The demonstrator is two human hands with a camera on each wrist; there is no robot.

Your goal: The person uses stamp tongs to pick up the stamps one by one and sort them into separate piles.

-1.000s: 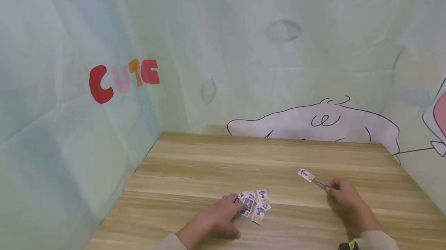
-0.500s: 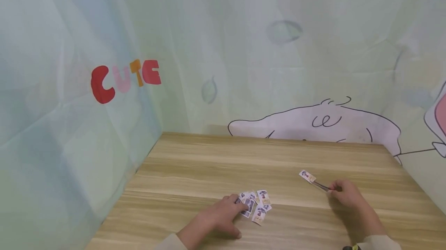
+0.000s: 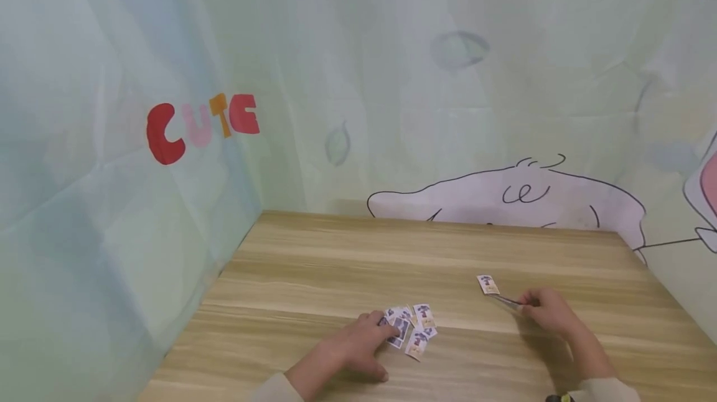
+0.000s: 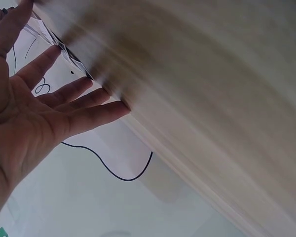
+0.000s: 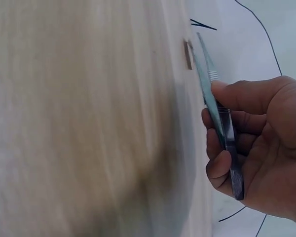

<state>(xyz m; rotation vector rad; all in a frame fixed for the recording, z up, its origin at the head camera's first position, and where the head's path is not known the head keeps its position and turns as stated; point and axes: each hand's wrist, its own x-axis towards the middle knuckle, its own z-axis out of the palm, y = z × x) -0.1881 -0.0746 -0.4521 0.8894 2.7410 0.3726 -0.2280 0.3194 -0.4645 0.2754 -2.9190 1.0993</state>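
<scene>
Here, the right hand (image 3: 549, 310) grips silver-and-black metal tweezers (image 5: 230, 133); the left hand (image 3: 357, 341), loosely spread, touches small white-bordered rectangular cards (image 3: 417, 343).

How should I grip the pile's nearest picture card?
The near edge of that picture card, approached low from the right with the tweezers, looks best: it juts clear of the other cards, while the left hand occupies their left side.
</scene>
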